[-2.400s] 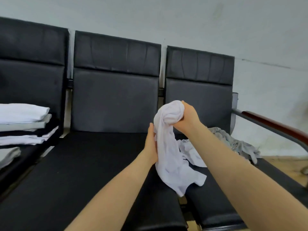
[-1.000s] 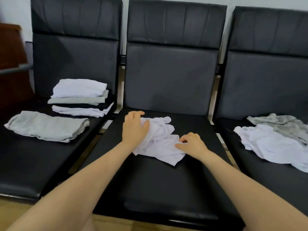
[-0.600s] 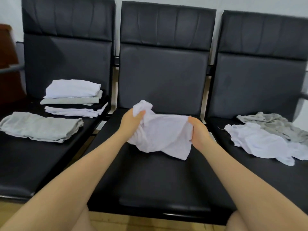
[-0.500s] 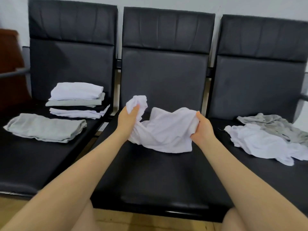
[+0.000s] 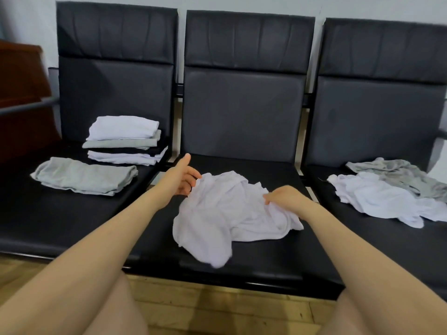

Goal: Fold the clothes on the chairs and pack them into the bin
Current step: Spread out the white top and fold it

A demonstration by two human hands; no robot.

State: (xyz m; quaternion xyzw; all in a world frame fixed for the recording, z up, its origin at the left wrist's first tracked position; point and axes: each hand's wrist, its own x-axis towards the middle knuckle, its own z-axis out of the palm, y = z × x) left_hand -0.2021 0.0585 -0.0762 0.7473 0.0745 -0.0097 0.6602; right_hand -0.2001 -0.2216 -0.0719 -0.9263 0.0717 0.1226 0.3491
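Pinching white shirt edges w/ both hands, mid seat.

Crumpled white garment on middle chair

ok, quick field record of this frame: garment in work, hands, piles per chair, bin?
in work: white garment, crumpled on middle chair seat
left hand: fingers at garment's upper left edge, thumb up
right hand: pinching garment's right side
left chair: folded stack, folded grey piece in front
right chair: unfolded white garment and unfolded grey garment
bin: not in view
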